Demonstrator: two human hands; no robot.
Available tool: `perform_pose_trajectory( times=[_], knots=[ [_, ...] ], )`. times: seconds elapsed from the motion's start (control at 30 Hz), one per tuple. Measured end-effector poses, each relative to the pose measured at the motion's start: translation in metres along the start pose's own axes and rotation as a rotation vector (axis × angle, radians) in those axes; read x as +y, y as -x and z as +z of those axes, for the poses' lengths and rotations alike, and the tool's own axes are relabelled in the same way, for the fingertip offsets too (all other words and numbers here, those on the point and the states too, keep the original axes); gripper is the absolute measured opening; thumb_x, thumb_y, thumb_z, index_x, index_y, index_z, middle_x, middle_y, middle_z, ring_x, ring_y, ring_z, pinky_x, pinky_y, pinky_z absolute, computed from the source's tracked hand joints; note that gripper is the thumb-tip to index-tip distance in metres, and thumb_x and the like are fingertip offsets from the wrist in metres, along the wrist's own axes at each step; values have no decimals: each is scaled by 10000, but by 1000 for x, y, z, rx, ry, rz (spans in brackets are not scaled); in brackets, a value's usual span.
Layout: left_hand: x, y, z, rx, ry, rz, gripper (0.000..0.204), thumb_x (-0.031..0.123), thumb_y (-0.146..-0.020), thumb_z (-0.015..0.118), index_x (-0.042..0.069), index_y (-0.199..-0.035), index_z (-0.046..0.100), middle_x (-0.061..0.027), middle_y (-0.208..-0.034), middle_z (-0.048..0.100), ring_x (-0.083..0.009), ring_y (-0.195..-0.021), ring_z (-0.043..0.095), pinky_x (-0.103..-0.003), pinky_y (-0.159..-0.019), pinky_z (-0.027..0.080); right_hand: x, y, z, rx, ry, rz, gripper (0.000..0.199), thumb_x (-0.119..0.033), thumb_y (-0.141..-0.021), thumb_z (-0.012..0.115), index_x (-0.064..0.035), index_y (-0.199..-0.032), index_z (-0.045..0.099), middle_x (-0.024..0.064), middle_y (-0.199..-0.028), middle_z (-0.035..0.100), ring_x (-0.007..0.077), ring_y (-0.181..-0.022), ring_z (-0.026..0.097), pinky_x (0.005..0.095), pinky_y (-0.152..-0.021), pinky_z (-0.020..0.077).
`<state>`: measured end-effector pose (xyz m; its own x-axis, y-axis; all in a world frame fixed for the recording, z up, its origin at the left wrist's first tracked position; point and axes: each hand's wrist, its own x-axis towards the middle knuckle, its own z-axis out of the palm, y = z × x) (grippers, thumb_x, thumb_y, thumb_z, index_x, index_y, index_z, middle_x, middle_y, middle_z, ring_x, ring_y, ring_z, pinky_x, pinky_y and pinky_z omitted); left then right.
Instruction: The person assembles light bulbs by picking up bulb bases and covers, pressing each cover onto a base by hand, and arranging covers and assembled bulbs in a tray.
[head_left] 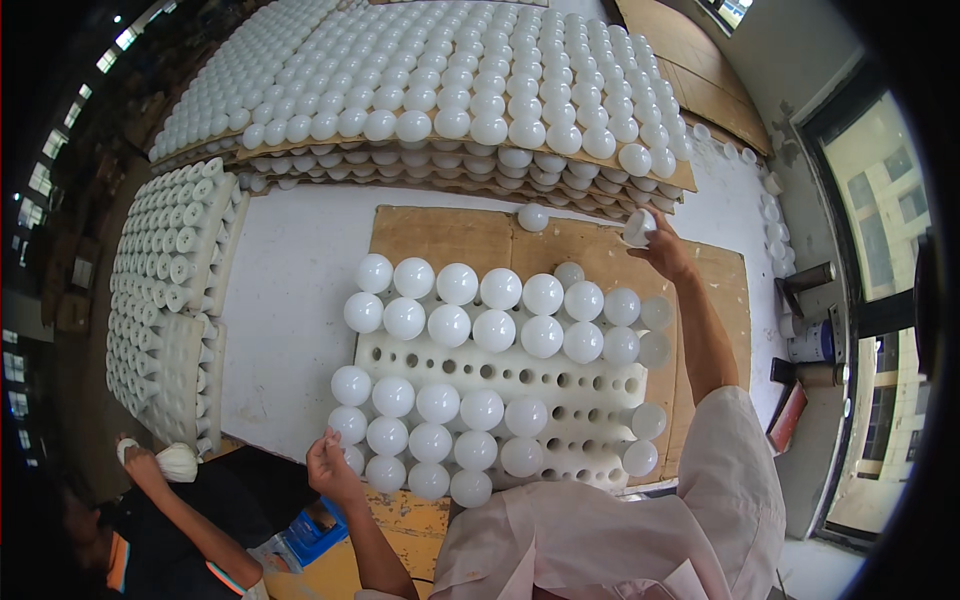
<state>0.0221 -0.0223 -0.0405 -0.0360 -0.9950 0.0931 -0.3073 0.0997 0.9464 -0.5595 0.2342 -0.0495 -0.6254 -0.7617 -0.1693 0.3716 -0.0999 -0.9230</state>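
Glossy white round bulb globe (636,231) grasped in my right hand's (666,248) fingers, above flat brown cardboard sheet (440,235), beyond white perforated foam tray (590,398). My left hand (335,476), fingers bent, beside tray's near-left white globes (347,424); cannot tell whether gripping. Farther out, layered globe stack (413,125).

The white globes (458,284) look smooth and glossy, plastic or glass, above a matt, foam-like tray (575,396). Beyond the tray, the brown cardboard sheet (440,232) is dull and scuffed; at left, the tabletop (280,300) looks smooth, and the near shirt (590,540) is matt cloth.
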Motion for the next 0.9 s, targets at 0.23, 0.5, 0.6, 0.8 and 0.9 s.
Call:
perform_pose_trajectory(
  times=[0.23,0.5,0.6,0.8,0.9],
  knots=[
    [-20,5,-17,60,114,43,173,60,-939,523,-89,-1002,584,-223,-1133,642,-234,-1000,647,-321,-874,509,21,139,54,62,74,-63,754,-184,-786,741,-81,-1409,330,115,-1168,544,251,-1040,597,377,-780,575],
    [-66,-38,-52,-31,-62,-8,405,266,-989,458,-96,-1126,577,-215,-1181,618,-284,-1101,588,-374,-978,437,52,236,123,119,137,-70,778,-167,-692,772,-87,-1369,399,104,-1166,514,229,-1015,559,381,-750,579],
    [-83,-47,-54,-174,25,-320,737,589,-963,348,-70,-1241,529,-200,-1253,566,-301,-1214,496,-421,-1068,325,51,257,134,113,181,0,773,-141,-691,775,-88,-1371,410,102,-1164,528,225,-1038,550,372,-821,543],
    [-132,-44,-60,-366,562,-850,912,785,-827,379,54,-1372,416,-108,-1314,517,-276,-1223,461,-416,-1051,327,51,274,138,132,311,-73,759,-124,-691,781,-88,-1363,432,90,-1147,558,190,-1066,538,336,-955,427],
    [-139,-30,-49,-419,524,-815,813,753,-863,350,116,-1362,430,-77,-1353,480,-266,-1238,436,-427,-1053,324,50,281,138,150,324,-79,743,-118,-701,766,-86,-1363,429,93,-1130,557,197,-1039,548,343,-895,484]
  ],
)
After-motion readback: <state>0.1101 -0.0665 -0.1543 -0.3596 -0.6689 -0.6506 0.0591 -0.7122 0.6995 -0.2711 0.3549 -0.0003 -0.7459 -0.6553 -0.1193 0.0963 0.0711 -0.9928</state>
